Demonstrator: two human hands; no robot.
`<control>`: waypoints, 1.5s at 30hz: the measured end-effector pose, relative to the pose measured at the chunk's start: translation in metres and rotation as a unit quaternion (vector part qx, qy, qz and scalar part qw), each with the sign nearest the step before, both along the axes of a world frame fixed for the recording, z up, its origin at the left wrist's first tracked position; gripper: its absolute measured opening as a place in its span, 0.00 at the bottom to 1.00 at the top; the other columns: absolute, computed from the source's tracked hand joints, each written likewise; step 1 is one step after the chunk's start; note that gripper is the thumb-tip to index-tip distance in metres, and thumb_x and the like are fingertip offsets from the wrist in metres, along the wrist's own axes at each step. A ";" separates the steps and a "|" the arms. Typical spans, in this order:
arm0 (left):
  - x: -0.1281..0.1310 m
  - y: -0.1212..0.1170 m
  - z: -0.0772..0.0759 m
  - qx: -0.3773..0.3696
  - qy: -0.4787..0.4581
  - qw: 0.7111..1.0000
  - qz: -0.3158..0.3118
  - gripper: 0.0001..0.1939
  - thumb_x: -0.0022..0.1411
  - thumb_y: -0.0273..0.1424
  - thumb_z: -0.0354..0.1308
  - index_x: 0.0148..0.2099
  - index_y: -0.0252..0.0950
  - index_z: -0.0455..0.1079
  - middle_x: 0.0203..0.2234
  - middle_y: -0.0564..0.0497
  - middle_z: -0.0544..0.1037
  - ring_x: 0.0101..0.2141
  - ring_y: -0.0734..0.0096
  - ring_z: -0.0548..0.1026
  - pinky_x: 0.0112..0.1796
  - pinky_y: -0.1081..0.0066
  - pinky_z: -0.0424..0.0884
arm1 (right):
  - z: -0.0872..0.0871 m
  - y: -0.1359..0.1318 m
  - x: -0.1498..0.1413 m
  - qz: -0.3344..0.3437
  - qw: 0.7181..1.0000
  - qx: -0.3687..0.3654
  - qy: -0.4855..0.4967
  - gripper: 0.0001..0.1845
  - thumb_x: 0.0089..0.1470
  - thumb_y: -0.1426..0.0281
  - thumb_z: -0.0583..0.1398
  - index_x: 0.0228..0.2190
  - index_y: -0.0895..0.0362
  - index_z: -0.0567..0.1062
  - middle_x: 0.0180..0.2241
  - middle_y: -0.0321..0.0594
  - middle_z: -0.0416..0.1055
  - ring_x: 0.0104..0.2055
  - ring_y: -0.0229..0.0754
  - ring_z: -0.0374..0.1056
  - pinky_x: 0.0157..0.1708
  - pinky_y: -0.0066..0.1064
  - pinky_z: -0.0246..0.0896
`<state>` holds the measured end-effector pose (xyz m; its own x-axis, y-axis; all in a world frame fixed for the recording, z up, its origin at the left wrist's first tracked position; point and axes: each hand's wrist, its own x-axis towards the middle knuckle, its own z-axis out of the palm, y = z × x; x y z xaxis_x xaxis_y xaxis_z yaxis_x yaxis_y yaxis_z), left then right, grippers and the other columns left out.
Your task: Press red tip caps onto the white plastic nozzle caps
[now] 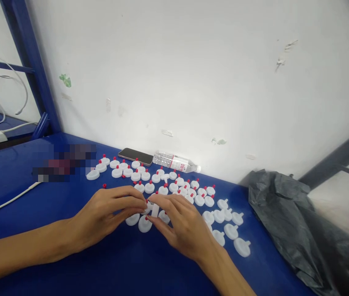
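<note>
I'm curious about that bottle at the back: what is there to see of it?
The bottle lies on its side on the blue table, near the foot of the white wall. It is clear, ribbed and plastic-looking, with a white and red label. Its white cap is on, pointing right. The other end lies close by the phone. Neither the left hand nor the right hand touches it.

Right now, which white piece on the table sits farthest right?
The bare-spouted white piece at the near-right end: it has no red tip and lies lowest in the picture of them all.
</note>
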<state>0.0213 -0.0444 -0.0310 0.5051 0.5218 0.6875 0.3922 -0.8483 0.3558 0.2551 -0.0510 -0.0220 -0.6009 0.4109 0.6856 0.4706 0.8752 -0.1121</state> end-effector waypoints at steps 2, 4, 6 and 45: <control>0.000 0.000 0.001 -0.003 -0.014 1.000 0.004 0.09 0.68 0.26 0.57 0.47 0.43 0.76 0.39 0.53 0.82 0.38 0.74 0.80 0.39 0.78 0.77 | 0.000 0.000 0.000 -0.002 1.000 0.005 0.001 0.19 0.63 0.71 0.60 0.54 0.54 0.66 0.45 0.42 0.79 0.44 0.44 0.76 0.44 0.39 0.76; 0.001 0.000 0.002 -0.006 -0.029 0.999 0.011 0.08 0.68 0.28 0.59 0.46 0.42 0.77 0.37 0.53 0.83 0.37 0.73 0.81 0.40 0.77 0.78 | 0.001 0.001 0.001 -0.004 1.000 0.010 0.000 0.18 0.63 0.71 0.60 0.54 0.54 0.67 0.46 0.42 0.78 0.46 0.44 0.76 0.46 0.39 0.76; 0.001 0.000 0.004 -0.019 -0.039 0.999 0.021 0.06 0.67 0.30 0.60 0.45 0.42 0.77 0.36 0.53 0.83 0.35 0.73 0.81 0.37 0.77 0.78 | 0.000 0.001 0.002 -0.004 1.000 0.021 0.000 0.18 0.64 0.70 0.59 0.54 0.54 0.67 0.47 0.43 0.79 0.47 0.44 0.76 0.47 0.38 0.76; 0.001 -0.016 -0.001 -0.009 0.053 0.999 -0.007 0.32 0.59 0.28 0.59 0.65 0.48 0.61 0.55 0.47 0.77 0.57 0.56 0.72 0.57 0.55 0.75 | -0.019 -0.008 -0.010 -0.002 1.000 -0.028 0.011 0.08 0.65 0.63 0.59 0.42 0.49 0.78 0.36 0.36 0.77 0.35 0.39 0.76 0.35 0.28 0.75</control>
<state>0.0227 -0.0608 -0.0320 0.5821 0.5256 0.6204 0.4162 -0.8481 0.3279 0.2451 -0.0590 -0.0413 -0.5851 0.4515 0.6737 0.4705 0.8656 -0.1715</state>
